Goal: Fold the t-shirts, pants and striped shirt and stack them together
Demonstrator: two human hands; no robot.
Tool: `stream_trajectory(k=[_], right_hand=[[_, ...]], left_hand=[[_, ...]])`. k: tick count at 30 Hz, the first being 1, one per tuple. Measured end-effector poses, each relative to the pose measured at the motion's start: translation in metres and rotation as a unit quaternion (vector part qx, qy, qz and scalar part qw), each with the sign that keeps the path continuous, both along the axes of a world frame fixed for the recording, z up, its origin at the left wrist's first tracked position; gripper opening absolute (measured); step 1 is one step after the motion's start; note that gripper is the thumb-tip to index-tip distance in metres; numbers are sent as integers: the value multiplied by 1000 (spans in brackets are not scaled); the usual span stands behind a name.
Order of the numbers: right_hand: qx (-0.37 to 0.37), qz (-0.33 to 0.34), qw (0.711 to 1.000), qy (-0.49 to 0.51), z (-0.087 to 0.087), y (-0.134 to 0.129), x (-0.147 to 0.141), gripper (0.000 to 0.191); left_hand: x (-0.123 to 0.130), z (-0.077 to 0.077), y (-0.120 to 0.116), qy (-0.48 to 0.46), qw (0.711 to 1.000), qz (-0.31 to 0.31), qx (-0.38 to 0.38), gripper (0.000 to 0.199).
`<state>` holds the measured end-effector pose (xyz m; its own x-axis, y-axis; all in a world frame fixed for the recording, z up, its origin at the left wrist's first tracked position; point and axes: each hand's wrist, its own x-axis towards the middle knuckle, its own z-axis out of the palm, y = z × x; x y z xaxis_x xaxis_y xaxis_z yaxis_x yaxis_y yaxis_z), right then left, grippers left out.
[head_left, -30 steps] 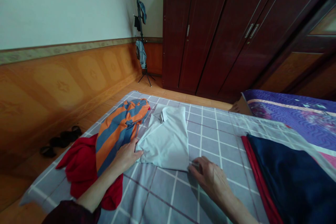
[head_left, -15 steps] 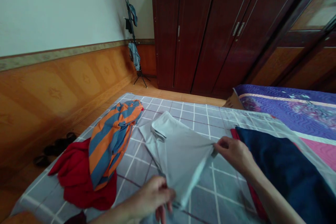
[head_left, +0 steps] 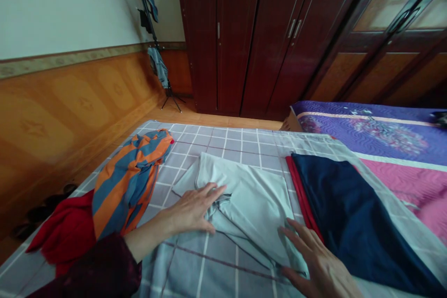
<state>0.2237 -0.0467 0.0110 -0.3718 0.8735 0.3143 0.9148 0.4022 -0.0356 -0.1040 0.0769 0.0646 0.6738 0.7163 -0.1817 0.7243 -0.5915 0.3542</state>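
Observation:
A pale grey-blue shirt (head_left: 251,205) lies creased on the grey checked sheet (head_left: 188,167), its collar area bunched near the middle. My left hand (head_left: 192,209) rests flat on the shirt's left side, fingers spread and holding nothing. My right hand (head_left: 314,260) sits at the shirt's lower right edge, open, with its fingertips on the cloth. To the left lies an orange and blue striped cloth (head_left: 129,186) over a red cloth (head_left: 66,235). On the right lies a folded navy cloth (head_left: 335,209), with a red cloth edge (head_left: 300,195) along its side.
A purple and pink quilt (head_left: 377,130) lies beyond the sheet at right. A dark wood wardrobe (head_left: 223,42) stands ahead, and a coat stand with hanging clothes (head_left: 155,60) stands in the corner. Dark shoes (head_left: 38,214) sit on the floor at left.
My hands have let go of the lifted shirt, which now lies flatter on the sheet. Both hands have come down onto it, and the view has swung to the right.

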Motion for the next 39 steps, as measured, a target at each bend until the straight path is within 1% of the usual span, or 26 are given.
stream_trajectory(k=[2, 3, 4, 7, 8, 10, 13, 15, 16, 18, 20, 22, 23, 24, 26, 28, 30, 31, 34, 36, 37, 39], right_hand=[[25, 33, 999, -33, -4, -6, 3, 57], [31, 42, 998, -44, -5, -7, 4, 56], [33, 48, 997, -52, -5, -7, 6, 54], [40, 46, 997, -56, -5, -5, 9, 42], [44, 41, 997, -52, -5, -5, 9, 38], [49, 31, 997, -42, -6, -5, 7, 33], [66, 30, 997, -27, -4, -6, 2, 33], [72, 32, 997, -9, 1, -2, -3, 31], [70, 33, 997, 2, 5, 1, -6, 29], [65, 28, 997, 23, 15, 10, -14, 25], [68, 20, 997, 37, 26, 20, -26, 22], [77, 16, 996, 46, 33, 27, -42, 21], [76, 19, 996, 47, 35, 29, -51, 21], [71, 25, 996, 47, 34, 29, -60, 21], [47, 43, 997, 38, 30, 28, -76, 24], [10, 55, 998, 25, 23, 25, -86, 27], [-16, 55, 998, 16, 18, 23, -89, 30], [-22, 52, 998, 15, 17, 22, -88, 30], [-22, 39, 999, 13, 15, 20, -80, 30], [-24, 32, 999, 9, 14, 18, -75, 30], [-25, 29, 999, 9, 14, 16, -74, 31], [-26, 31, 999, 15, 13, 11, -73, 34]], left_hand=[[1, -4, -2, 18, 1000, -22, 6, 99], [2, -4, -2, 17, 999, -26, 11, 93], [2, -4, -2, 14, 999, -27, 15, 83], [1, 1, -1, 19, 999, -24, 33, 37], [0, 2, -1, 23, 999, -27, 39, 26], [-3, 2, -2, 23, 997, -47, 50, 17], [-7, -3, -2, 16, 994, -81, 66, 21], [-7, -4, 4, 15, 994, -82, 77, 17], [-7, -3, 11, 8, 993, -78, 85, 15], [-8, 7, 31, -24, 992, -66, 106, 13], [-10, 23, 53, -69, 986, -56, 137, 12], [-18, 36, 70, -100, 979, -52, 167, 12], [-24, 39, 76, -104, 978, -51, 175, 13], [-32, 39, 79, -97, 978, -48, 177, 13], [-50, 28, 78, -61, 985, -36, 158, 16], [-69, 10, 70, -27, 992, -19, 123, 23], [-83, -6, 59, -24, 994, 4, 102, 33], [-87, -11, 54, -33, 994, 18, 101, 36], [-92, -16, 39, -59, 989, 54, 125, 46], [-93, -16, 33, -54, 989, 45, 133, 52], [-94, -16, 32, -45, 989, 31, 134, 51], [-98, -17, 33, -23, 990, 14, 140, 42]])
